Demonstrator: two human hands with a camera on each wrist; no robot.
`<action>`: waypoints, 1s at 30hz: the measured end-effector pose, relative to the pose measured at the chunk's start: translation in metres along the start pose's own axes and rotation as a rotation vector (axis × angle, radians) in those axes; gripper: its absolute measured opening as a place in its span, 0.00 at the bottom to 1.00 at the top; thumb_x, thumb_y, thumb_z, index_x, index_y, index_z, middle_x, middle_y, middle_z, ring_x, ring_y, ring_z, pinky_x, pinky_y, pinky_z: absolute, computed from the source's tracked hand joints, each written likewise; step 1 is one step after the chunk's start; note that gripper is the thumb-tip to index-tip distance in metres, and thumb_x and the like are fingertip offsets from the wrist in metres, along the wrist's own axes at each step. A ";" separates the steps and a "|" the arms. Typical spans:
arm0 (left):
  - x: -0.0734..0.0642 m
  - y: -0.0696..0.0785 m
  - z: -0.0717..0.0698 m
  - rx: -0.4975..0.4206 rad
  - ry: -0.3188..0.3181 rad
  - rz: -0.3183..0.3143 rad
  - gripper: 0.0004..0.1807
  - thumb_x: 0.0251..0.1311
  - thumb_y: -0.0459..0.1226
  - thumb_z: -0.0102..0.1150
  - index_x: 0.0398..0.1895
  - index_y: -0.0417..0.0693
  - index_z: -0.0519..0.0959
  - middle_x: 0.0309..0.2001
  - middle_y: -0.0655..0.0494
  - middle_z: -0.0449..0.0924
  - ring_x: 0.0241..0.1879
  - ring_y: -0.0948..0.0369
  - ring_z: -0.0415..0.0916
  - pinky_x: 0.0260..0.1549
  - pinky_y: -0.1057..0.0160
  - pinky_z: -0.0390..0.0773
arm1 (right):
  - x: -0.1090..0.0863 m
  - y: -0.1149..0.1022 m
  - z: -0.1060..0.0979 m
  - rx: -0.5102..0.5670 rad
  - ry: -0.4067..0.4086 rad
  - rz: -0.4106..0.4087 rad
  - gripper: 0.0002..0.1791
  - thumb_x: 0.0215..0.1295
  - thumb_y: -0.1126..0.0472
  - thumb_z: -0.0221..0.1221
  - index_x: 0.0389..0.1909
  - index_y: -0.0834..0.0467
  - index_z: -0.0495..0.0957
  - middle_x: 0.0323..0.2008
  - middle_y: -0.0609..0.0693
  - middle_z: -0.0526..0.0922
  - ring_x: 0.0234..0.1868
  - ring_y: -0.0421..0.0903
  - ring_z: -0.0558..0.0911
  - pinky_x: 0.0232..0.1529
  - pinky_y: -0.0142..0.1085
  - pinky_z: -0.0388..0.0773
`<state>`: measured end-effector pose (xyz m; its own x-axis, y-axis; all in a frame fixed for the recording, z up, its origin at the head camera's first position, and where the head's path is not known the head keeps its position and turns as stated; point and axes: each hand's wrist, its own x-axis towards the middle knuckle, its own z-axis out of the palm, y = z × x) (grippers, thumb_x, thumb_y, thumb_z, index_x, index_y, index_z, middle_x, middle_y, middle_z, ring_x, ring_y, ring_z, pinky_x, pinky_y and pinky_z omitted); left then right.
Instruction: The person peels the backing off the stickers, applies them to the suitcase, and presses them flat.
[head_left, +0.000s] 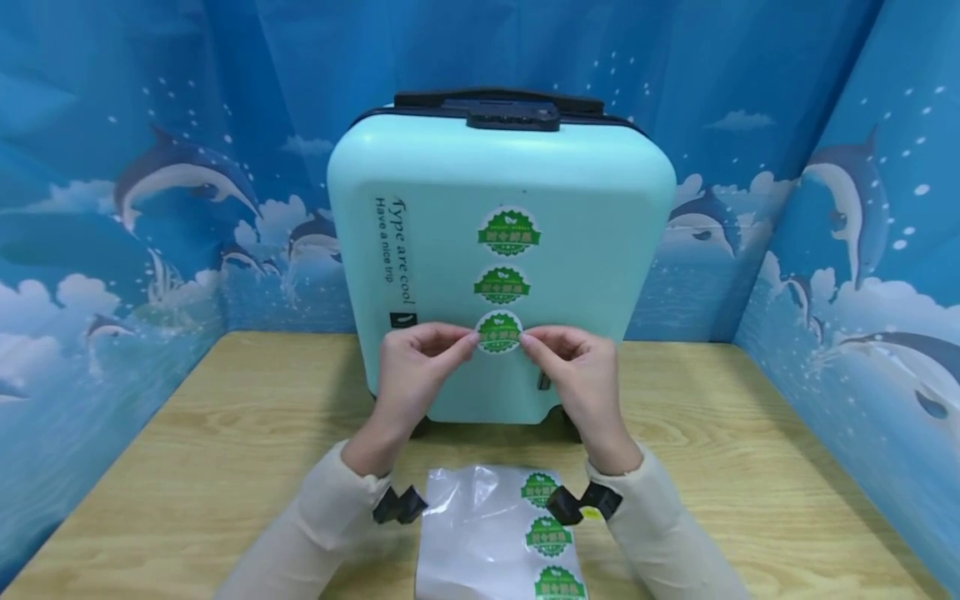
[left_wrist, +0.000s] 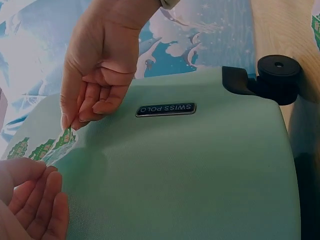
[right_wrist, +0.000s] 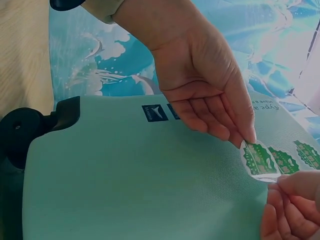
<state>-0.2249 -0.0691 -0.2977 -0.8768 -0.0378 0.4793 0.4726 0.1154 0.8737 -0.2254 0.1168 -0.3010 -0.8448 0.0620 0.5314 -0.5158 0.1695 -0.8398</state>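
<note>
A round green-and-white sticker [head_left: 498,332] is stretched between both hands in front of the mint-green suitcase [head_left: 450,383]. My left hand [head_left: 412,367] pinches its left edge between thumb and index finger. The opposite edge is pinched the same way by my right hand [head_left: 581,367]. Directly above it, two matching stickers, an upper one [head_left: 509,232] and a lower one [head_left: 502,285], lie on the suitcase front in a column. In the right wrist view the held sticker [right_wrist: 260,160] looks slightly bent, its clear rim lifted near the right fingertips.
A glossy white sticker sheet [head_left: 468,533] with several green stickers along its right side lies on the wooden table [head_left: 247,475], between the forearms. The suitcase stands upright on black wheels [left_wrist: 279,72], its black handle [head_left: 498,102] on top. Blue dolphin-print curtains [head_left: 247,83] surround the table.
</note>
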 end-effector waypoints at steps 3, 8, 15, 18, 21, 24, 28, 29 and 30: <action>0.001 -0.002 0.000 0.008 0.000 -0.002 0.06 0.52 0.36 0.68 0.30 0.40 0.85 0.29 0.49 0.85 0.27 0.60 0.82 0.31 0.63 0.82 | 0.001 0.001 0.000 -0.013 -0.004 0.002 0.09 0.56 0.59 0.67 0.30 0.61 0.85 0.24 0.51 0.85 0.21 0.52 0.77 0.18 0.31 0.71; 0.001 -0.003 0.001 0.016 0.003 -0.002 0.06 0.52 0.36 0.69 0.29 0.41 0.85 0.28 0.49 0.85 0.26 0.60 0.82 0.29 0.63 0.82 | 0.000 0.003 0.000 -0.014 -0.011 0.003 0.09 0.56 0.59 0.67 0.30 0.62 0.85 0.24 0.51 0.85 0.21 0.52 0.78 0.18 0.32 0.72; 0.002 -0.004 0.000 0.025 0.005 -0.008 0.07 0.52 0.37 0.69 0.29 0.41 0.85 0.28 0.49 0.85 0.27 0.60 0.82 0.28 0.65 0.81 | -0.001 0.003 0.001 -0.024 -0.006 -0.025 0.09 0.56 0.59 0.67 0.30 0.62 0.85 0.24 0.56 0.85 0.22 0.49 0.80 0.18 0.32 0.73; 0.002 -0.004 0.000 0.029 0.008 -0.014 0.07 0.52 0.37 0.69 0.29 0.41 0.85 0.29 0.49 0.85 0.27 0.60 0.82 0.29 0.65 0.81 | -0.001 0.004 0.003 -0.034 0.002 -0.073 0.09 0.56 0.59 0.67 0.30 0.62 0.85 0.23 0.58 0.84 0.21 0.51 0.79 0.17 0.31 0.72; 0.002 -0.005 0.000 0.031 0.008 -0.013 0.07 0.52 0.37 0.69 0.29 0.41 0.85 0.29 0.49 0.85 0.27 0.60 0.82 0.29 0.64 0.81 | -0.002 0.005 0.004 -0.045 0.011 -0.110 0.09 0.57 0.59 0.66 0.30 0.62 0.85 0.22 0.58 0.84 0.20 0.52 0.79 0.16 0.31 0.72; 0.002 -0.005 0.000 0.032 0.008 -0.012 0.07 0.52 0.38 0.69 0.29 0.42 0.86 0.29 0.50 0.85 0.27 0.60 0.82 0.29 0.64 0.82 | -0.002 0.005 0.005 -0.054 0.020 -0.118 0.08 0.57 0.59 0.66 0.29 0.62 0.85 0.22 0.57 0.84 0.20 0.52 0.79 0.16 0.30 0.71; 0.003 -0.006 0.000 0.034 0.008 -0.009 0.07 0.52 0.38 0.69 0.29 0.42 0.86 0.28 0.50 0.85 0.27 0.60 0.82 0.28 0.64 0.81 | -0.002 0.006 0.006 -0.054 0.027 -0.114 0.08 0.57 0.61 0.66 0.29 0.62 0.85 0.22 0.56 0.84 0.20 0.49 0.80 0.16 0.29 0.72; 0.003 -0.006 0.000 0.035 0.008 -0.010 0.07 0.52 0.38 0.69 0.29 0.42 0.86 0.28 0.50 0.85 0.27 0.60 0.82 0.28 0.65 0.81 | -0.002 0.006 0.006 -0.052 0.028 -0.112 0.08 0.57 0.61 0.66 0.29 0.63 0.85 0.22 0.57 0.84 0.20 0.47 0.80 0.16 0.29 0.72; 0.003 -0.007 -0.001 0.036 0.009 -0.010 0.08 0.52 0.38 0.69 0.29 0.42 0.86 0.28 0.50 0.85 0.27 0.60 0.82 0.28 0.65 0.81 | -0.002 0.007 0.007 -0.047 0.028 -0.110 0.08 0.57 0.61 0.66 0.29 0.63 0.85 0.22 0.57 0.84 0.20 0.46 0.81 0.16 0.29 0.72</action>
<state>-0.2307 -0.0705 -0.3020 -0.8807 -0.0480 0.4713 0.4600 0.1509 0.8750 -0.2283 0.1111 -0.3083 -0.7786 0.0681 0.6239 -0.5978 0.2222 -0.7703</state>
